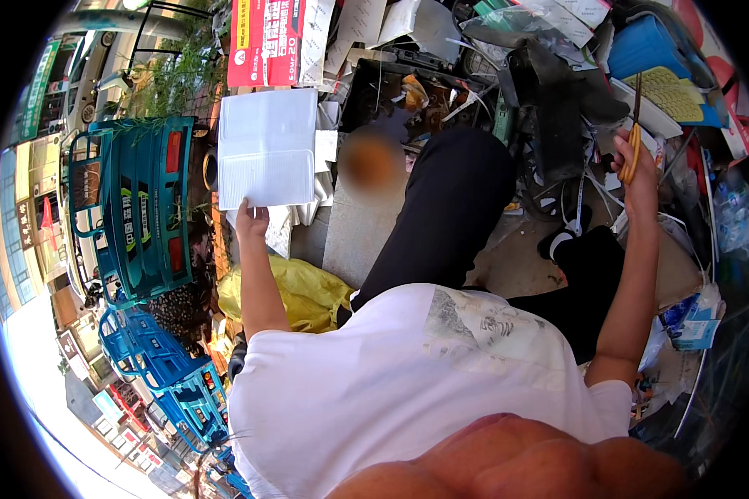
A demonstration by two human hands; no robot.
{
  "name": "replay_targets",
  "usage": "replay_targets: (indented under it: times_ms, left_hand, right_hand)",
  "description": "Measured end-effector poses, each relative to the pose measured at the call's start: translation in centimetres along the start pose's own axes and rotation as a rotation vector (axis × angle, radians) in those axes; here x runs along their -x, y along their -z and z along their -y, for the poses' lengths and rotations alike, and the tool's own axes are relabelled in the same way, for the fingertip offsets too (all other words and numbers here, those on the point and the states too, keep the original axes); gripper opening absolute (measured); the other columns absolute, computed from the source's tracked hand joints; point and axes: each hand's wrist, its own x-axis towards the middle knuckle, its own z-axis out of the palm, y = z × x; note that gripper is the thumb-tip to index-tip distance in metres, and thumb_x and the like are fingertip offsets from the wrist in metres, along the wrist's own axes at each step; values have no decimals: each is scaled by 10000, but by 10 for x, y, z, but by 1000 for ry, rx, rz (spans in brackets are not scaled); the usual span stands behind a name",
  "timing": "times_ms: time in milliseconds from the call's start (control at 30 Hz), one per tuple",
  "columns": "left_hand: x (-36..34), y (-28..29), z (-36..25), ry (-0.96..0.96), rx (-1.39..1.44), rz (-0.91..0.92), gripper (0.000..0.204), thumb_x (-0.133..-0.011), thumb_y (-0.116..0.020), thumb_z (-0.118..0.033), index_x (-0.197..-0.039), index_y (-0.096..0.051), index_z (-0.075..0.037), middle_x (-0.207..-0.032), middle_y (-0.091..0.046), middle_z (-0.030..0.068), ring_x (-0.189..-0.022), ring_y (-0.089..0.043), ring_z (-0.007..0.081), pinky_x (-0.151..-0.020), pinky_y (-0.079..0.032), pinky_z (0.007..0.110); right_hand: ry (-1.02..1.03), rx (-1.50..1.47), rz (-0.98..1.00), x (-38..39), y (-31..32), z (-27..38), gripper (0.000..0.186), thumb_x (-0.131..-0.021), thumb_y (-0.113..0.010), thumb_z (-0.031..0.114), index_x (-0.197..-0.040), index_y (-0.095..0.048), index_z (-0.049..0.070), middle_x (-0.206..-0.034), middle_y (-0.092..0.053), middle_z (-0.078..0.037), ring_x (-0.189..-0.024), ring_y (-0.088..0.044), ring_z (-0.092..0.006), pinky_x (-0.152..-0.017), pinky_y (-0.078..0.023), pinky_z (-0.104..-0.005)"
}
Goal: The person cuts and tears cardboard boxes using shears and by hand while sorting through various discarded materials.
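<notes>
At the left, the fingers of my left hand [252, 219] are closed on the lower edge of a pale, flat plastic panel [266, 150]. The panel has a finely ribbed lower half and a crease across its middle. Some white papers or boards show from under its right side. Raised on the right, my right hand [637, 166] grips a pair of scissors [632, 150] with yellow-orange handles, the dark blades pointing up and away from me. The scissors are well apart from the panel.
A dark bin of scrap [441, 104] lies ahead, beside a red printed box [266, 50]. Black plastic pieces [549, 108], a blue container [649, 46] and loose cables crowd the right. A yellow sack [295, 291] lies near my left arm. Teal cargo tricycles [141, 208] stand left.
</notes>
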Motion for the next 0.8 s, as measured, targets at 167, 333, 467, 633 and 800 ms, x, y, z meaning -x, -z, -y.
replay_targets:
  times_ms: [167, 333, 467, 633, 800]
  left_hand:
    - [-40, 14, 26, 206, -190, -207, 685, -950, -586, -345, -1493, -282, -58, -1479, -389, 122, -1248, -501, 317, -988, -477, 497]
    - [0, -102, 59, 67, -521, 88, 616, -977, -503, -311, -1496, -297, -51, -1520, -355, 144, -1258, -512, 360, -968, -484, 487]
    - [125, -249, 85, -82, -440, 518, 527, -971, -546, -191, -1428, -386, 17, -1427, -469, 155, -1209, -558, 320, -975, -473, 427]
    - [319, -384, 133, -171, -358, 1120, 506, -998, -487, -182, -1441, -371, 32, -1405, -493, 183, -1217, -555, 313, -987, -470, 387]
    - [444, -457, 205, -115, -329, 1324, 477, -974, -511, -133, -1408, -410, 38, -1352, -535, 165, -1150, -595, 287, -942, -504, 378]
  right_hand:
    - [-6, -105, 27, -1, -6, 3, 278, -892, -713, 196, -1117, -616, 65, -809, -562, 49, -684, -538, -28, -635, -460, -186]
    - [-83, -177, -25, 2, -10, 6, 307, -897, -695, 323, -1080, -630, 86, -847, -593, 27, -719, -577, -61, -644, -497, -215]
    - [-84, -307, -24, 1, -5, 10, 229, -903, -695, 299, -950, -569, 113, -727, -519, 46, -620, -504, -55, -581, -439, -230]
    - [-73, -467, -41, -1, 10, 20, 283, -884, -710, 377, -848, -562, 138, -652, -473, 71, -558, -467, -51, -567, -426, -233]
    - [-166, -746, -54, -5, 33, 23, 320, -902, -680, 396, -845, -559, 105, -638, -466, 43, -551, -457, -75, -564, -402, -250]
